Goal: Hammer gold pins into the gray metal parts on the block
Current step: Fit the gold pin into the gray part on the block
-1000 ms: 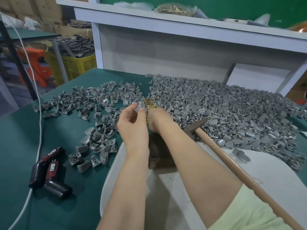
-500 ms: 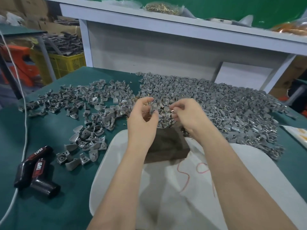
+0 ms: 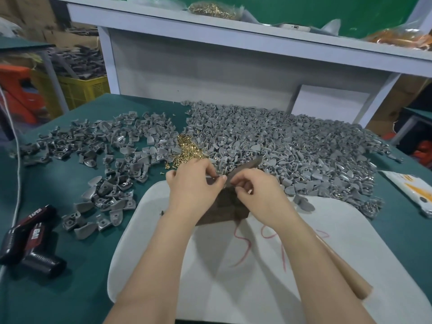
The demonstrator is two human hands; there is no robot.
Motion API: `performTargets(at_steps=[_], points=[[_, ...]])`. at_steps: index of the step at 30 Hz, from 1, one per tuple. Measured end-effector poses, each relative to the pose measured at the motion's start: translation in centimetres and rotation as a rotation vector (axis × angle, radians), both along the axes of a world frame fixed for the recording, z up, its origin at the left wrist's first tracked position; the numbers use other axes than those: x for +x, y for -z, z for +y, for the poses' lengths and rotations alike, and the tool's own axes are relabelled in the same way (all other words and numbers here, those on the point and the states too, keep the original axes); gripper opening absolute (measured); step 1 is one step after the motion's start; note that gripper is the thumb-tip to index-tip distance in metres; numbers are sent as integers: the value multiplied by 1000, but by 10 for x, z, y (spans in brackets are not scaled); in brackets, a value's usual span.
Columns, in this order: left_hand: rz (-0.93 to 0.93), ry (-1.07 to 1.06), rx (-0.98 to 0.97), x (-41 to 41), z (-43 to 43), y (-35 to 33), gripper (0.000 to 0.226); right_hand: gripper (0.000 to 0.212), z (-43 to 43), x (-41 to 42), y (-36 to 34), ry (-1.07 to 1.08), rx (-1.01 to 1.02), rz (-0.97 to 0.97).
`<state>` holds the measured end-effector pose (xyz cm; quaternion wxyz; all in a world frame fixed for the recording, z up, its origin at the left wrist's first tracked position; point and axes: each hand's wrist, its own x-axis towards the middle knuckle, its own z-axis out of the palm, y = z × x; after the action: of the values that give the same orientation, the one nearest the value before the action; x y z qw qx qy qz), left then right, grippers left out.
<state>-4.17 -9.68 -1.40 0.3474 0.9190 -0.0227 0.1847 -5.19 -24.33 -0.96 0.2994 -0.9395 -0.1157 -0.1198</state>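
**2 hands seat a small gray part on a dark block**

A head-camera view looks down on a green worktop (image 3: pixel 70 288). Near the centre, the left hand (image 3: pixel 194 185) and the right hand (image 3: pixel 259 195) meet over a dark block (image 3: pixel 224 211), which stands on a white board (image 3: pixel 257 277). Both hands have curled fingers. The left hand pinches 1 gray metal part (image 3: pixel 216 181) at the block's top. The right hand's fingertips close on the same part's edge; whether a pin sits between them is too small to tell.

The gold pins (image 3: pixel 187 149) lie in a loose pile just beyond the left hand. They look tiny, smooth and likely to roll, so a fingertip pinch on the shank suits them. The part looks light, stiff and curved, and is probably best held by its edges, clear of the hole.

A hammer (image 3: pixel 249 164) lies under the right forearm, its head just beyond the block. No hand visibly grips its handle.

Room is tight. A deep heap of gray parts (image 3: pixel 292 146) crowds the right and far sides. Scattered gray parts (image 3: pixel 105 146) lie to the left. A black tool (image 3: pixel 32 239) and a white cable (image 3: pixel 16 146) lie near the left edge. The bare board nearest the person looks like the freest space for swinging.
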Motion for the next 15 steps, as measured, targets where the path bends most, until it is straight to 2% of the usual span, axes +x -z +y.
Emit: performTargets(at_steps=[6, 12, 15], points=[[62, -42, 50, 1, 5, 2, 27, 20, 3, -3, -1, 39, -33, -18], [152, -13, -41, 0, 7, -5, 14, 12, 6, -4, 0, 135, -81, -4], [205, 19, -18, -1, 12, -7, 12, 10, 8, -5, 0, 148, -110, -1]])
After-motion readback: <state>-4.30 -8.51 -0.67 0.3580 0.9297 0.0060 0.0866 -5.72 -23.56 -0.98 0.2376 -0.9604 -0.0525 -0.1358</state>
